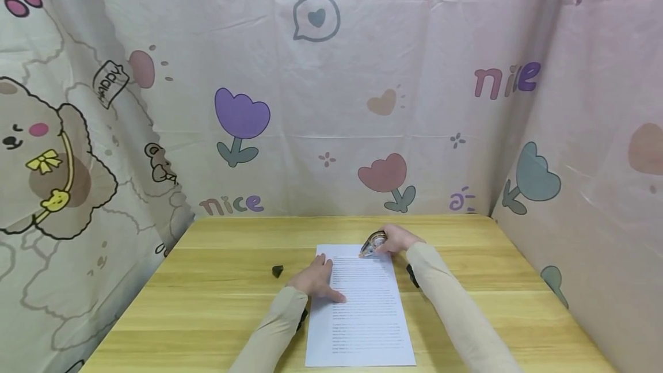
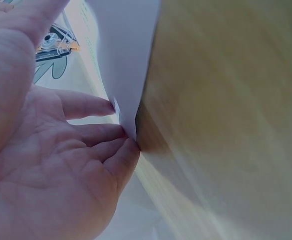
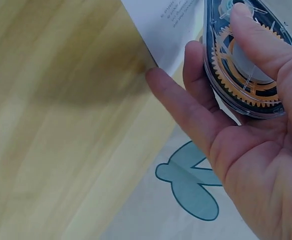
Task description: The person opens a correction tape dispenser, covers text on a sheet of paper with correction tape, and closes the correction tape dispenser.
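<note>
Correction tape (image 1: 374, 243) gripped in right hand (image 1: 400, 239), thumb laid on the clear case, other fingers partly behind, orange gear (image 3: 224, 70) showing through in right wrist view. Tip aimed down and away from right hand toward left hand, over upper part of printed paper (image 1: 370, 318), near first text lines; actual contact unclear. One right finger stretched out to paper's edge. Left hand (image 1: 316, 278) flat-ish on paper's left edge, fingers fairly straight, thumb spread across the text, not gripping anything. In left wrist view, left fingertips against paper's edge, edge slightly bent there. Paper lying between both hands, running well toward the near side of them. Small black piece (image 1: 277, 271) near left hand, on its outer side, not touching. Wooden table (image 1: 207, 289) under everything. Beige sleeves (image 1: 450, 298) behind both hands. Curtain (image 1: 331, 85) with flower prints beyond hands.
</note>
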`<state>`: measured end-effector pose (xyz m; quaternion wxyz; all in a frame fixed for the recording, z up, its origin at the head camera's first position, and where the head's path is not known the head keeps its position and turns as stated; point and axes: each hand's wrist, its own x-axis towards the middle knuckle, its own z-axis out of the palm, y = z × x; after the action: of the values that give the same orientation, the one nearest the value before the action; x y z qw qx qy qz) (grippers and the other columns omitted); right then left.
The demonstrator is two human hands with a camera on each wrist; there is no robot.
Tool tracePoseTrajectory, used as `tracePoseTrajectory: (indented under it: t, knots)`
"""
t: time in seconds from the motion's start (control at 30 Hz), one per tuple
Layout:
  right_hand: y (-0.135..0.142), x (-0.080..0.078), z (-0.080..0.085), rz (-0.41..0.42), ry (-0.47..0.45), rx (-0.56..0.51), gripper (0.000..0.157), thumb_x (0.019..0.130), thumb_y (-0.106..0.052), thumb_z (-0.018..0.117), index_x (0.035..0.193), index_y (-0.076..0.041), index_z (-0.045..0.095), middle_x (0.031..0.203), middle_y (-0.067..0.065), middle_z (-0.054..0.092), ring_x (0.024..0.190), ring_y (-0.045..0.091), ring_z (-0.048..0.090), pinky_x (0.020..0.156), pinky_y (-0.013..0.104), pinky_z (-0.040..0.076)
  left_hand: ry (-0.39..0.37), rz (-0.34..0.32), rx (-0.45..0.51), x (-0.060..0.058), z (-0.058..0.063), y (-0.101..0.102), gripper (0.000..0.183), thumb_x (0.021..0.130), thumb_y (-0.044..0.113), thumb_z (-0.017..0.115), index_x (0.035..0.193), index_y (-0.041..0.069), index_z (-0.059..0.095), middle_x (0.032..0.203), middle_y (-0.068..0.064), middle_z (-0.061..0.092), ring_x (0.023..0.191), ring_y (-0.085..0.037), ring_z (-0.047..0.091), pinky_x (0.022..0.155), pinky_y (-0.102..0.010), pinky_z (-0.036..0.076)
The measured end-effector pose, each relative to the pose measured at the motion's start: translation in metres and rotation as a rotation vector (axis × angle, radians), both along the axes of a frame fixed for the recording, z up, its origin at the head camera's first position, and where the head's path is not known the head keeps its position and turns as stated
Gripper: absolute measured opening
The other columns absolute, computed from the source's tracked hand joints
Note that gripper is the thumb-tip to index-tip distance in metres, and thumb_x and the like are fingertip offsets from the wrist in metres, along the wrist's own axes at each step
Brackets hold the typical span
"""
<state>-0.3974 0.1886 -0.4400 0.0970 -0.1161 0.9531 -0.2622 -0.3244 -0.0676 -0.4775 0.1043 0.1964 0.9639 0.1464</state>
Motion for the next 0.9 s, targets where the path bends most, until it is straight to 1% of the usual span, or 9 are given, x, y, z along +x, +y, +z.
tracePoseTrajectory:
  t: [0.07, 0.17, 0.3, 0.4, 0.47, 0.67, 0.83, 0.9]
  knots:
    - [0.0, 0.0, 0.002, -0.004, -0.022, -0.015, 0.036, 0.08, -0.013, 0.081, 0.108, 0.003, 0.063, 0.081, 0.005, 0.064, 0.068, 0.014, 0.056, 0.057, 0.025, 0.051, -0.001, -0.001, 0.005, 0.0, 0.0, 0.0, 0.112, 0.07, 0.057, 0.082, 0.146, -0.01, 0.035, 0.155, -0.032, 0.025, 0.147, -0.042, 0.024, 0.12, -0.051, 0.027]
    - [0.0, 0.0, 0.004, -0.012, -0.048, -0.032, 0.032, 0.08, -0.011, 0.08, 0.105, 0.001, 0.064, 0.08, 0.006, 0.063, 0.068, 0.016, 0.056, 0.056, 0.029, 0.054, -0.006, 0.001, 0.013, 0.0, 0.0, -0.001, 0.112, 0.07, 0.056, 0.082, 0.146, -0.01, 0.034, 0.156, -0.031, 0.025, 0.147, -0.042, 0.023, 0.12, -0.051, 0.026]
    - [0.002, 0.001, 0.005, -0.031, -0.075, -0.041, 0.033, 0.081, -0.011, 0.08, 0.107, 0.0, 0.062, 0.084, 0.007, 0.063, 0.078, 0.023, 0.063, 0.063, 0.039, 0.06, -0.006, 0.011, 0.015, 0.0, 0.002, -0.001, 0.112, 0.069, 0.056, 0.082, 0.147, -0.01, 0.034, 0.156, -0.031, 0.024, 0.147, -0.042, 0.023, 0.12, -0.051, 0.026]
    - [0.004, 0.0, 0.005, -0.028, -0.079, -0.043, 0.034, 0.082, -0.011, 0.079, 0.108, 0.001, 0.062, 0.086, 0.008, 0.064, 0.083, 0.028, 0.065, 0.066, 0.042, 0.061, -0.01, 0.014, 0.013, 0.0, 0.002, -0.001, 0.113, 0.069, 0.056, 0.082, 0.147, -0.009, 0.034, 0.157, -0.03, 0.023, 0.148, -0.041, 0.022, 0.12, -0.051, 0.026]
    - [0.005, 0.0, 0.004, -0.029, -0.079, -0.044, 0.034, 0.082, -0.011, 0.079, 0.109, 0.001, 0.062, 0.086, 0.009, 0.065, 0.083, 0.028, 0.065, 0.066, 0.043, 0.061, -0.013, 0.011, 0.011, 0.0, 0.002, -0.001, 0.113, 0.07, 0.057, 0.081, 0.147, -0.009, 0.033, 0.157, -0.03, 0.023, 0.148, -0.041, 0.022, 0.12, -0.05, 0.026]
    - [0.009, 0.0, 0.003, -0.036, -0.079, -0.042, 0.039, 0.082, -0.013, 0.079, 0.112, 0.002, 0.059, 0.089, 0.008, 0.064, 0.077, 0.02, 0.06, 0.065, 0.041, 0.061, -0.013, -0.002, 0.018, 0.001, 0.001, -0.001, 0.111, 0.071, 0.055, 0.082, 0.147, -0.01, 0.034, 0.156, -0.031, 0.023, 0.147, -0.042, 0.022, 0.12, -0.051, 0.026]
    - [0.011, 0.001, 0.002, -0.035, -0.075, -0.037, 0.032, 0.081, -0.012, 0.08, 0.105, 0.001, 0.062, 0.084, 0.008, 0.065, 0.076, 0.023, 0.063, 0.065, 0.041, 0.061, -0.02, 0.001, 0.013, 0.001, 0.001, -0.001, 0.111, 0.071, 0.056, 0.082, 0.147, -0.01, 0.033, 0.157, -0.031, 0.023, 0.148, -0.041, 0.022, 0.12, -0.051, 0.026]
    - [0.011, 0.001, 0.002, -0.037, -0.078, -0.041, 0.032, 0.081, -0.011, 0.08, 0.105, 0.002, 0.063, 0.083, 0.008, 0.065, 0.076, 0.024, 0.064, 0.065, 0.041, 0.061, -0.02, 0.002, 0.012, 0.001, 0.001, -0.001, 0.111, 0.071, 0.056, 0.082, 0.147, -0.01, 0.033, 0.157, -0.03, 0.023, 0.148, -0.041, 0.022, 0.12, -0.051, 0.026]
